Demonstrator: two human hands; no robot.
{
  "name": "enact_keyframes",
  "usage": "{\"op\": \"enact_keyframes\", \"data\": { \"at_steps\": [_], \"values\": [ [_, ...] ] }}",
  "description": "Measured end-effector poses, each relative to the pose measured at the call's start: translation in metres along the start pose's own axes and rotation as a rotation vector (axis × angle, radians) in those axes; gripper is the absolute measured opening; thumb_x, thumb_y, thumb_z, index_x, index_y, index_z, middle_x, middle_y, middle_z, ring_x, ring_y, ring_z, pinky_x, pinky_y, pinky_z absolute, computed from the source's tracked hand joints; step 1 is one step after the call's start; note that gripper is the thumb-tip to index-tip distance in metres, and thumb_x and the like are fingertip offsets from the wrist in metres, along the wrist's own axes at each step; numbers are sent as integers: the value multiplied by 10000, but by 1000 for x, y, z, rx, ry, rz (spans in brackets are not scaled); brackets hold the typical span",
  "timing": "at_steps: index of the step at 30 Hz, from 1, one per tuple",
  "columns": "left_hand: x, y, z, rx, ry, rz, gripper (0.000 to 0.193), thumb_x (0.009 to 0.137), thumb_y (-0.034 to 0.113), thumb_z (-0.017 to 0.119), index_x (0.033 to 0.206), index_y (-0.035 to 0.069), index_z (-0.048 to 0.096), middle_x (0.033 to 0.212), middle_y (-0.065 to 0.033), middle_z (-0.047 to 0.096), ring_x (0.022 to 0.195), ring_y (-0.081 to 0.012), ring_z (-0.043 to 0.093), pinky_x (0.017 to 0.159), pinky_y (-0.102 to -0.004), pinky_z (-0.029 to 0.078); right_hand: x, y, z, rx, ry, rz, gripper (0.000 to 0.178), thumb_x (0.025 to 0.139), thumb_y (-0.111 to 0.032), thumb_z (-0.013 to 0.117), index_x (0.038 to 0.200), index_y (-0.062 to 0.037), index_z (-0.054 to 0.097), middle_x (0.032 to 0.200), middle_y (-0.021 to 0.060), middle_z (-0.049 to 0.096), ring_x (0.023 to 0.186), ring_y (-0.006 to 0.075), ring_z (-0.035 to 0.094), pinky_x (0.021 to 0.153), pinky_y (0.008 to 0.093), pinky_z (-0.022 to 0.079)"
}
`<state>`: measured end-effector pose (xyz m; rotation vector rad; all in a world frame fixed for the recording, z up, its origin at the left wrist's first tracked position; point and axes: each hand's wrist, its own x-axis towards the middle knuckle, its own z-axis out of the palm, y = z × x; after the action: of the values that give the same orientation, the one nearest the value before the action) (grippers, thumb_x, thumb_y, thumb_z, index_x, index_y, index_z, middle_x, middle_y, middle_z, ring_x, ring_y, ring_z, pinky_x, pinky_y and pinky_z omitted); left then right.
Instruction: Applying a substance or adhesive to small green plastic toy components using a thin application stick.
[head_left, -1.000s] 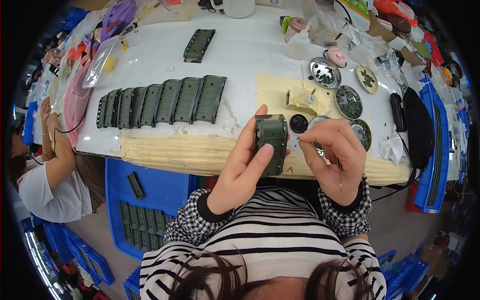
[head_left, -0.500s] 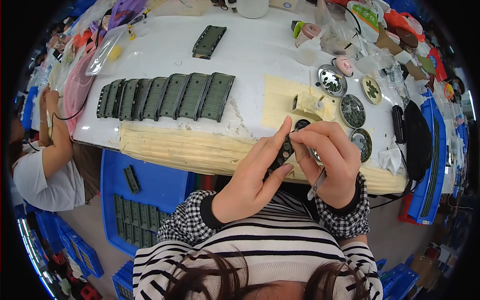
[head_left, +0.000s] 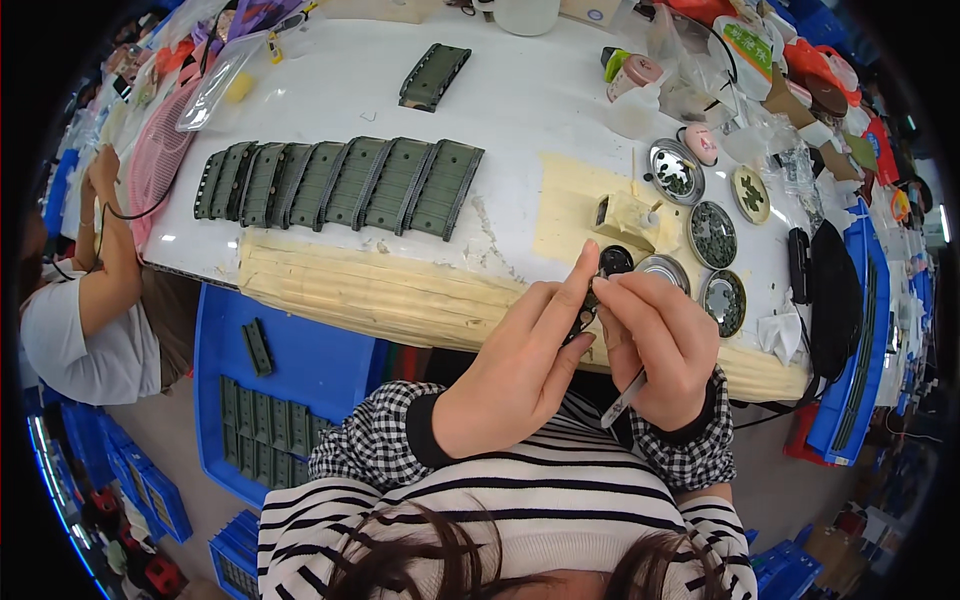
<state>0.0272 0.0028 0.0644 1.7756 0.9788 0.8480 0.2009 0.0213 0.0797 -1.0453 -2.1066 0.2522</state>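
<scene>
Near the table's front edge, my left hand grips a dark green panel-like piece with small round features, mostly hidden by my fingers. My right hand pinches at its upper end; any tiny part between those fingertips is too small to make out. A slim metal tool like tweezers is tucked in the right palm, sticking out below. Just beyond the fingertips sits a small black round container. Several ribbed green panels overlap in a row at left, and a single green panel lies farther back.
Round metal dishes of small dark parts stand at right, near a beige dish and a tape-covered block. A blue tray holding green panels is below the table at left. A co-worker's arm is at far left.
My right fingertips have closed in on the upper end of the green piece, and the tweezers-like tool has tilted slightly. The whole view has shifted a little.
</scene>
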Motion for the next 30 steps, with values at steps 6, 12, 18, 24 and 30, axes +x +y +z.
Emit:
{"op": "enact_keyframes", "data": {
  "at_steps": [6,12,18,24,30],
  "values": [
    [8,4,1,-62,12,30,683,893,-27,515,1494,-20,190,986,-193,473,832,-320,485,788,-342,438,4,3,-4,187,69,110,284,720,72,728,990,2,677,901,109,640,695,217,641,573,285,516],
    [7,-1,0,-6,9,53,671,891,-29,512,1488,-25,207,1017,-200,483,872,-331,499,807,-345,442,6,4,-4,181,56,106,269,713,64,739,966,-2,675,887,109,637,674,220,636,554,281,509],
    [5,3,0,-19,-17,-31,662,890,-40,502,1484,-31,210,1067,-210,493,919,-332,511,849,-340,436,0,10,6,89,59,34,282,703,54,741,970,5,663,886,112,628,659,234,631,547,289,507],
    [13,-2,-2,-66,26,32,647,903,-24,499,1485,-21,216,1061,-212,500,906,-332,507,842,-347,435,2,6,1,201,68,185,289,699,53,743,971,-7,667,901,113,631,723,240,637,593,296,515],
    [12,-5,-1,-91,31,54,641,900,-20,513,1478,-26,235,1074,-205,504,901,-313,500,855,-339,429,2,3,-2,236,70,270,294,693,35,757,970,-15,671,902,109,631,752,242,640,627,302,521]
  ]
}}
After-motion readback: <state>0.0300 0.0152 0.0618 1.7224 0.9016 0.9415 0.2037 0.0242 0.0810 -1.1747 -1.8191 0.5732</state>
